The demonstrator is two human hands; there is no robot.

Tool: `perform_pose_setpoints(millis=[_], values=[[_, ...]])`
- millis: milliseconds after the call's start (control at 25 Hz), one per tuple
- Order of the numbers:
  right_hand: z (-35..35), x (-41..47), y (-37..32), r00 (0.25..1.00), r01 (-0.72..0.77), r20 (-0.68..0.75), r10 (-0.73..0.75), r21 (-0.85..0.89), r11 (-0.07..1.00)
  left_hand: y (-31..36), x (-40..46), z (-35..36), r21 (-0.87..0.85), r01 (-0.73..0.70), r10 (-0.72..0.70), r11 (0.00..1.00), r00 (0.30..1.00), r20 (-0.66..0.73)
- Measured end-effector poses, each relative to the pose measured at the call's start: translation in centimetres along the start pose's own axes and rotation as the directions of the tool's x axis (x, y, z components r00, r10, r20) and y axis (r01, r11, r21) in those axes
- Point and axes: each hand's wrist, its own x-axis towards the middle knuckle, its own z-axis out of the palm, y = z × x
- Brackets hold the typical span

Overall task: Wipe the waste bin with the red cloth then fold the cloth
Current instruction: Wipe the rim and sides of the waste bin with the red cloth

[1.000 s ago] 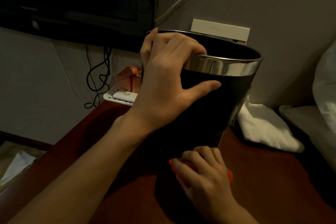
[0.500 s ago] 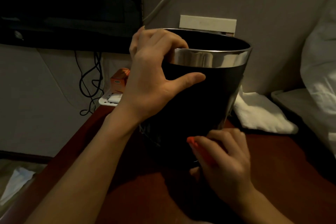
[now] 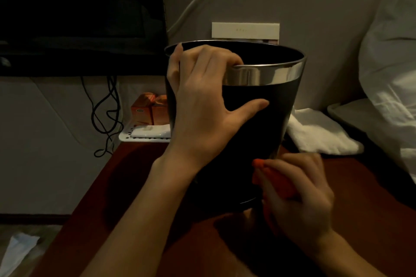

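Observation:
A black waste bin (image 3: pixel 258 128) with a shiny metal band at its rim stands on the dark red table (image 3: pixel 135 198). My left hand (image 3: pixel 202 101) grips the bin's near left rim, fingers hooked over the edge and thumb spread across the black wall. My right hand (image 3: pixel 299 195) is low at the bin's right base, closed around the bunched red cloth (image 3: pixel 273 177), which it presses against the lower wall. Most of the cloth is hidden under my fingers.
A white towel (image 3: pixel 319 132) lies right of the bin, with white bedding (image 3: pixel 389 56) beyond it. Behind the bin are a white tray (image 3: pixel 144 138), orange boxes (image 3: pixel 149 110), hanging black cables (image 3: pixel 105 114) and a dark screen (image 3: pixel 78 13). The table's left edge drops to the floor.
My right hand has slid the red cloth from the bin's near front base around to its right lower side. My left hand has kept its grip on the rim.

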Motion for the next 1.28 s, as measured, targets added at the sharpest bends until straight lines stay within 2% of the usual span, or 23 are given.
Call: perform_pose_setpoints(millis=[160,320,480,560,640,720,880,920,1040,1080,1120,1200,1280], values=[[-1.8,1.1,-1.6,0.991,-0.086,-0.113,0.076,-0.082,0.993,-0.9,0.3,-1.0,-0.088,0.011,-0.007,0.996,0.999,0.044],[-2.0,-0.1,-1.6,0.986,-0.162,-0.073,0.153,-0.144,0.976,-0.6,0.2,-0.5,-0.058,0.003,-0.002,0.998,1.000,0.028],[-0.5,1.1,-1.1,0.998,-0.068,-0.015,0.066,-0.150,0.986,-1.1,0.5,-0.6,-0.096,0.016,-0.013,0.995,0.999,0.037],[0.3,0.1,-0.8,0.995,0.029,0.099,-0.015,-0.140,0.990,-2.0,0.7,-1.3,-0.151,0.019,-0.009,0.988,0.998,0.064],[1.4,-1.8,-0.9,0.950,0.183,0.284,-0.134,-0.155,0.971,-2.6,0.8,-1.6,-0.192,0.016,-0.003,0.981,0.998,0.068],[1.7,-2.4,-1.0,0.918,0.256,0.350,-0.184,-0.173,0.951,-2.8,0.8,-1.7,-0.207,0.013,0.000,0.978,0.998,0.065],[1.5,-0.1,-1.6,0.993,0.105,0.072,-0.093,-0.175,0.979,-2.8,0.8,-1.7,-0.213,0.012,0.005,0.977,0.997,0.079],[1.8,-0.3,-1.9,0.993,0.099,0.087,-0.084,-0.176,0.979,-2.9,0.9,-1.7,-0.217,0.010,0.008,0.976,0.997,0.081],[3.4,-2.3,-2.8,0.942,0.233,0.291,-0.169,-0.201,0.951,-3.4,0.9,-1.9,-0.226,-0.004,0.020,0.974,0.997,0.070],[3.2,-2.1,-2.8,0.938,0.242,0.298,-0.176,-0.203,0.949,-3.4,0.7,-1.9,-0.228,-0.007,0.023,0.974,0.998,0.066],[2.8,-1.2,-2.7,0.955,0.220,0.245,-0.167,-0.206,0.953,-3.3,0.7,-1.9,-0.228,-0.009,0.024,0.974,0.998,0.063],[1.9,1.3,-2.8,0.996,0.092,0.041,-0.085,-0.215,0.972,-3.1,0.7,-1.8,-0.228,0.001,0.014,0.974,0.998,0.067],[1.7,2.4,-2.8,0.996,-0.032,-0.089,0.016,-0.173,0.984,-3.1,0.7,-1.9,-0.230,0.009,0.007,0.973,0.998,0.069]])
